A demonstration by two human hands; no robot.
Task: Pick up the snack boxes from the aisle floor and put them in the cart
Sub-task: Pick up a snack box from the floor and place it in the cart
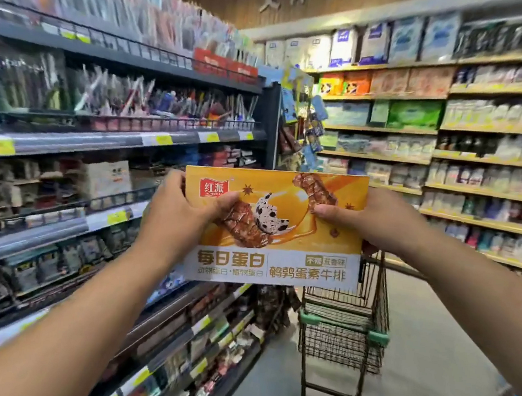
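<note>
Snack box is held up off the floor at chest height, printed front toward the camera, long axis running left to right. 2 hands clamp it: left hand pinches the left edge, right hand the right edge, thumbs on the front. Cart stands beyond and below the box's right half, nearer the right hand. Likely next move: forward and down over the basket rim.
</note>
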